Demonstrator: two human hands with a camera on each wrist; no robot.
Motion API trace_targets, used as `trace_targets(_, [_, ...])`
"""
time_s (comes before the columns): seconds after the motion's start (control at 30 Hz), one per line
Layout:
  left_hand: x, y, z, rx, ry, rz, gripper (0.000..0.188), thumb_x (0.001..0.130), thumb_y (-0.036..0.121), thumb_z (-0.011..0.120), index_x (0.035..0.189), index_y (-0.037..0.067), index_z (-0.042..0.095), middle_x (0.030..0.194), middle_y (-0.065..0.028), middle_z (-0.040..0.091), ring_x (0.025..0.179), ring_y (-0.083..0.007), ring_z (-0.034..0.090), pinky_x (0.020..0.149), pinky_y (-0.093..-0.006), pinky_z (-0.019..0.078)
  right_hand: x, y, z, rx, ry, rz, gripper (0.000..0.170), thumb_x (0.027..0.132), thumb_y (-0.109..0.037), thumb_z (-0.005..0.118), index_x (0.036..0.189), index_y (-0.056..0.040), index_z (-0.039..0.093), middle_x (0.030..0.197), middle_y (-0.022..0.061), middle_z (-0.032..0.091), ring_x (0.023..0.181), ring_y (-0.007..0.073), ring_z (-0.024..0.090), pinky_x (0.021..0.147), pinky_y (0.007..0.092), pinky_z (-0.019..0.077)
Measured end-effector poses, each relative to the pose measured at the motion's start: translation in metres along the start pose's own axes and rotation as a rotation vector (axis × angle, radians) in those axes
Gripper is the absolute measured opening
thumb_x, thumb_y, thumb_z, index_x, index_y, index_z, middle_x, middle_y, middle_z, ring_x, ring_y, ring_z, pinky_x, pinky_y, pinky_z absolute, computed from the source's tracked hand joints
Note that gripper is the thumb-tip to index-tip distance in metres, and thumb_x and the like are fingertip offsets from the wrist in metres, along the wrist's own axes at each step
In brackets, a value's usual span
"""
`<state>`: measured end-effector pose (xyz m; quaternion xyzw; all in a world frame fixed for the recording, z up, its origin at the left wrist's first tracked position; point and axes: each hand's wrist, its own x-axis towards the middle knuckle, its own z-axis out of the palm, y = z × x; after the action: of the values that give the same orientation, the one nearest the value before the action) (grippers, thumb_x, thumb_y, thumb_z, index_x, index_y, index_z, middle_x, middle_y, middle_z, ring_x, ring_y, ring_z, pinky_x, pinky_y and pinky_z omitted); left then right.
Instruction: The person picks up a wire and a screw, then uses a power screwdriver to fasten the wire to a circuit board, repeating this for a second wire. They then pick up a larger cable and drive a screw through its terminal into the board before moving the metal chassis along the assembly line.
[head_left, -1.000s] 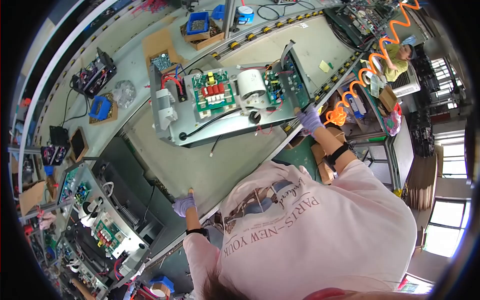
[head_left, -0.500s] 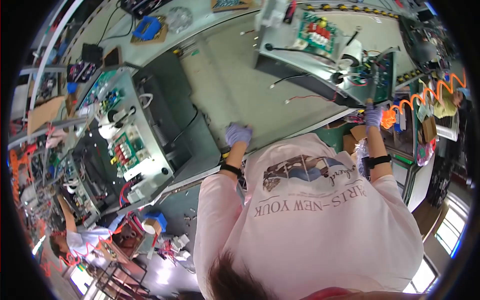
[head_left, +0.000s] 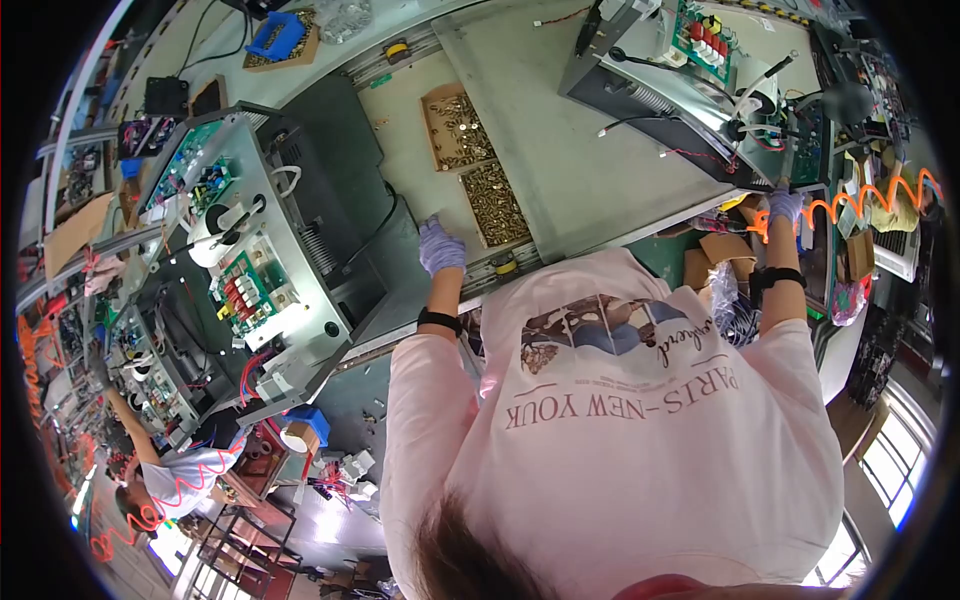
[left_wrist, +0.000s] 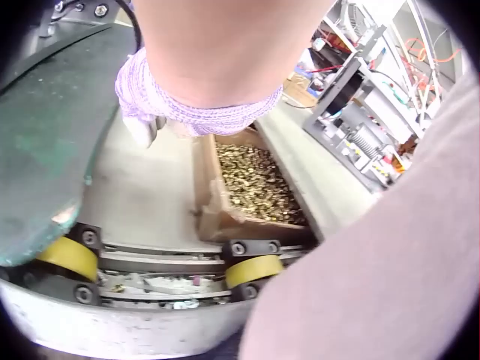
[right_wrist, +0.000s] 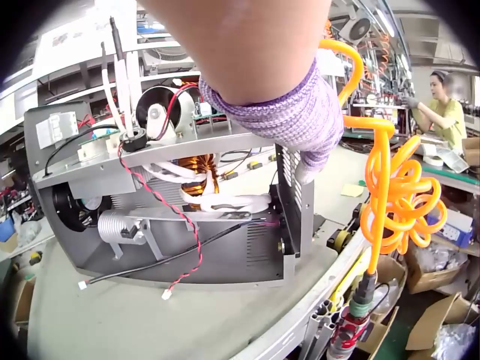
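The open metal chassis (head_left: 650, 100), carrying a green circuit board (head_left: 705, 40), stands at the upper right on a grey-green flat board (head_left: 590, 190). My purple-gloved right hand (head_left: 785, 205) grips its near right corner. In the right wrist view, the glove (right_wrist: 300, 124) lies at the slotted end panel (right_wrist: 294, 195), thumb against its outer side. My left hand (head_left: 440, 250) is over the bench surface, left of two cardboard boxes of brass-coloured parts (head_left: 492, 203), and holds nothing visible. In the left wrist view, the glove (left_wrist: 195, 109) partly covers the box (left_wrist: 259, 184); most fingers are hidden.
Another opened chassis (head_left: 270, 270) stands at the left beside a dark panel (head_left: 330, 150). Yellow rollers (head_left: 505, 265) line the bench edge. A coiled orange hose (right_wrist: 405, 195) hangs right of my right hand. Other people (right_wrist: 448, 112) (head_left: 180, 480) are in the background.
The chassis and the flat board under it have shifted right, uncovering the boxes of brass-coloured parts. My left hand has moved left off the board; my right hand stays at the chassis corner.
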<state>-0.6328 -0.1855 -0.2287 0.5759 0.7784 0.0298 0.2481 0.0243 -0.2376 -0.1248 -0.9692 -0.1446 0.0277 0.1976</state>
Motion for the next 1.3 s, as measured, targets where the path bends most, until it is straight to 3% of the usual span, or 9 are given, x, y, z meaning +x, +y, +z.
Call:
trace_targets(0.2, [0.007,0.01,0.006,0.117,-0.011,0.035,0.05,0.068,0.014,0.057,0.117,0.008,0.047,0.113,-0.0173,0.048,0.101,-0.0311,0.05,0.087,-0.0369,0.0423,-0.023,-0.025,-0.012,-0.16,0.112,-0.03,0.061,0.08,-0.046,0.052,0.105,0.0098,0.053,0.103,0.023,0.057,0.09,0.0314,0.059,0.076,0.0357,0.0477])
trace_targets(0.47, [0.026,0.044,0.013,0.021,0.049,0.025,0.039,0.074,0.014,0.053,0.112,0.007,0.051,0.109,-0.0154,0.052,0.1,-0.0308,0.051,0.086,-0.0368,0.0426,-0.007,-0.013,-0.004,0.103,0.015,0.051,0.055,0.082,-0.046,0.052,0.091,0.0075,0.054,0.07,0.0165,0.06,0.048,0.0213,0.058,0.039,0.0298,0.0462])
trace_targets(0.63, [0.042,0.045,0.007,0.011,0.025,0.003,0.034,0.076,0.013,0.05,0.109,0.006,0.052,0.106,-0.0155,0.053,0.098,-0.0311,0.052,0.085,-0.0373,0.0427,-0.013,-0.015,-0.005,0.171,0.006,0.088,0.056,0.082,-0.045,0.049,0.096,0.0085,0.054,0.075,0.0214,0.061,0.056,0.0265,0.061,0.052,0.034,0.0477])
trace_targets(0.87, [0.095,0.057,0.033,-0.087,0.321,0.504,0.03,0.075,0.01,0.051,0.104,0.004,0.054,0.104,-0.0172,0.055,0.097,-0.0331,0.05,0.087,-0.0389,0.0407,-0.003,-0.004,-0.003,-0.12,0.001,0.043,0.054,0.08,-0.038,0.055,0.109,0.007,0.047,0.104,0.0248,0.055,0.094,0.0376,0.055,0.081,0.0413,0.0427])
trace_targets(1.0, [0.127,0.076,0.05,0.081,0.029,0.439,0.051,0.076,0.018,0.058,0.12,-0.004,0.043,0.121,-0.0212,0.046,0.112,-0.0337,0.042,0.099,-0.0386,0.0309,-0.058,-0.046,-0.024,0.121,0.387,-0.19,0.048,0.076,-0.024,0.057,0.118,-0.0052,0.044,0.11,0.023,0.053,0.099,0.0345,0.054,0.083,0.0396,0.0429])
trace_targets(1.03, [0.126,0.082,0.049,0.128,-0.01,0.403,0.057,0.076,0.021,0.061,0.124,-0.001,0.039,0.121,-0.0206,0.046,0.112,-0.0332,0.042,0.097,-0.0378,0.0332,-0.025,-0.021,-0.004,-0.01,0.156,0.01,0.051,0.077,-0.026,0.056,0.122,-0.0088,0.042,0.108,0.0226,0.054,0.1,0.0348,0.054,0.083,0.04,0.0431])
trace_targets(1.07, [0.125,0.099,0.039,0.13,-0.109,0.24,0.063,0.073,0.023,0.066,0.127,0.004,0.038,0.123,-0.0202,0.044,0.111,-0.0333,0.043,0.095,-0.0367,0.0364,0.014,0.028,0.041,-0.114,0.253,-0.221,0.052,0.078,-0.029,0.055,0.125,-0.0101,0.04,0.107,0.022,0.055,0.101,0.0354,0.053,0.084,0.0401,0.0432])
trace_targets(1.1, [0.129,0.103,0.043,0.174,-0.097,0.169,0.068,0.07,0.023,0.071,0.128,0.01,0.038,0.123,-0.0192,0.043,0.109,-0.0334,0.045,0.091,-0.0352,0.0403,-0.044,-0.039,-0.024,0.152,0.063,0.091,0.052,0.079,-0.03,0.054,0.125,-0.0113,0.039,0.108,0.0203,0.056,0.101,0.0342,0.053,0.084,0.0397,0.0434])
trace_targets(1.3, [0.143,0.115,0.044,0.122,-0.242,0.019,0.063,0.069,0.013,0.072,0.123,0.009,0.041,0.123,-0.0152,0.043,0.103,-0.0306,0.051,0.083,-0.0361,0.0451,-0.052,-0.051,-0.031,0.224,0.026,0.18,0.046,0.082,-0.026,0.053,0.124,-0.0118,0.041,0.109,0.0185,0.056,0.103,0.0341,0.052,0.085,0.0383,0.0419])
